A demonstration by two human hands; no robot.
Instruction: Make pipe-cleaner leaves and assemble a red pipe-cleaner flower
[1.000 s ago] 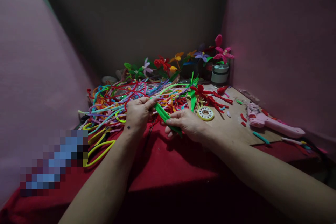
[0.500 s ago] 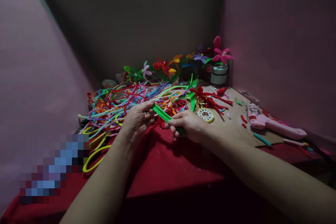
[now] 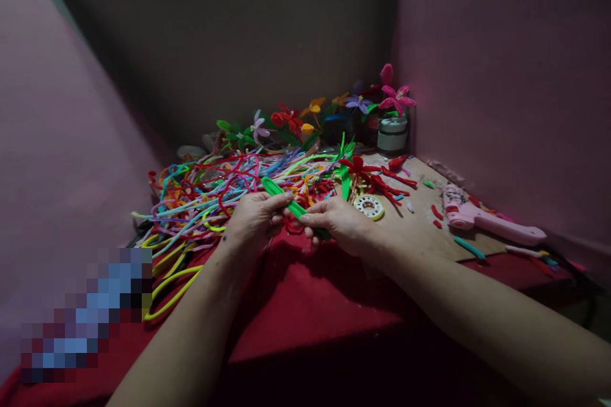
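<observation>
A flat green fuzzy strip (image 3: 296,208), like bundled pipe cleaners, slants between my two hands above the red cloth. My left hand (image 3: 255,219) pinches it near its middle, and its rounded upper end sticks out past the fingertips. Farther down the strip, my right hand (image 3: 337,222) grips it between thumb and fingers, with the lower end partly hidden by that hand. Behind my hands spreads a pile of colourful pipe cleaners (image 3: 191,210). A red fuzzy flower (image 3: 358,168) and a round yellow-rimmed disc (image 3: 369,206) lie beyond my right hand.
Finished fuzzy flowers (image 3: 286,119) line the back, near a grey jar (image 3: 392,135). At right, a pink tool (image 3: 496,221) and short scraps rest on a wooden board (image 3: 415,232). Yellow loops (image 3: 174,292) lie at left on the red cloth (image 3: 310,311).
My left hand has shifted down along the green strip, whose upper end now shows beyond the fingers. The whole view has moved slightly, so the table items appear farther left.
</observation>
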